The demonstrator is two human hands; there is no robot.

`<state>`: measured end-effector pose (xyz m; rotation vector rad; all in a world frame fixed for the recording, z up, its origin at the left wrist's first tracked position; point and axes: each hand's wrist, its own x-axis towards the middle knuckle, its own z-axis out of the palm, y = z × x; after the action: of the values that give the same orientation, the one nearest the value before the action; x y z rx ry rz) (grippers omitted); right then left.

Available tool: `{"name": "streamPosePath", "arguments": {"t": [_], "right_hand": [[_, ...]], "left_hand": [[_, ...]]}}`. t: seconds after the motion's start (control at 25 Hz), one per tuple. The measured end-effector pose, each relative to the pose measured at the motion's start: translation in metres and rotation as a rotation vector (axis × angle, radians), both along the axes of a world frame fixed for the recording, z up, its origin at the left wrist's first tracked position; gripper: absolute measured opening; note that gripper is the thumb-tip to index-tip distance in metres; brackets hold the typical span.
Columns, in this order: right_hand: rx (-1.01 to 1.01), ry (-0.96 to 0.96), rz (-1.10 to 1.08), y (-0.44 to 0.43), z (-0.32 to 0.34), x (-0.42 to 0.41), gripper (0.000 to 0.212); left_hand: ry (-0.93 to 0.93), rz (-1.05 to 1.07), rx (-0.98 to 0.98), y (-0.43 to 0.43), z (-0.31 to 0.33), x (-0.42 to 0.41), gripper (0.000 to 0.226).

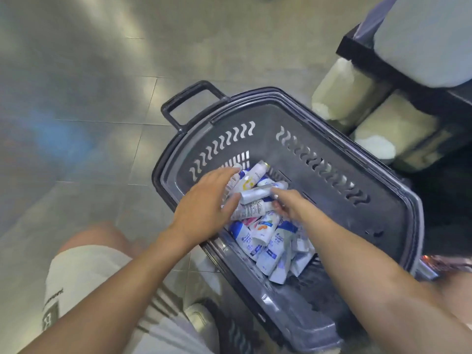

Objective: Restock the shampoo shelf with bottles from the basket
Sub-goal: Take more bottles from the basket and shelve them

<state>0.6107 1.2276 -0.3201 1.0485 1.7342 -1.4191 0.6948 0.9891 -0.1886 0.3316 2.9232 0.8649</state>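
1. As we look down in the head view, the grey basket (332, 139) sits on the tiled floor (89, 98), its handle (189, 98) at the far left end.
2. We see the shampoo bottles (265, 241) piled loose in the basket bottom, mostly white and blue, lying on their sides.
3. Left hand (204, 200): over the pile, fingers straight and spread, tips touching the top bottles, nothing gripped.
4. Right hand (291, 204): inside the basket, forefinger and thumb on either side of one end of a white bottle (255, 194); we cannot tell if they pinch it.
5. Pale sacks (339, 93) lie in a dark rack (383, 62) just beyond the basket, upper right.
6. White shorts (84, 272) show lower left.
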Motion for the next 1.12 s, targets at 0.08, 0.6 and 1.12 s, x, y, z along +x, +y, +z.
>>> {"name": "streamPosePath", "arguments": {"t": [0.08, 0.6, 1.12], "right_hand": [[-0.051, -0.048, -0.066, -0.011, -0.017, -0.006, 0.028], [-0.165, 0.206, 0.096, -0.011, 0.015, -0.005, 0.028], [-0.17, 0.707, 0.757, -0.005, 0.13, 0.007, 0.029]], "left_hand": [[-0.083, 0.127, 0.231, -0.004, 0.005, -0.005, 0.046], [-0.442, 0.329, 0.835, -0.01, 0.019, -0.044, 0.033], [-0.456, 0.152, 0.821, 0.012, 0.001, -0.068, 0.024]]}}
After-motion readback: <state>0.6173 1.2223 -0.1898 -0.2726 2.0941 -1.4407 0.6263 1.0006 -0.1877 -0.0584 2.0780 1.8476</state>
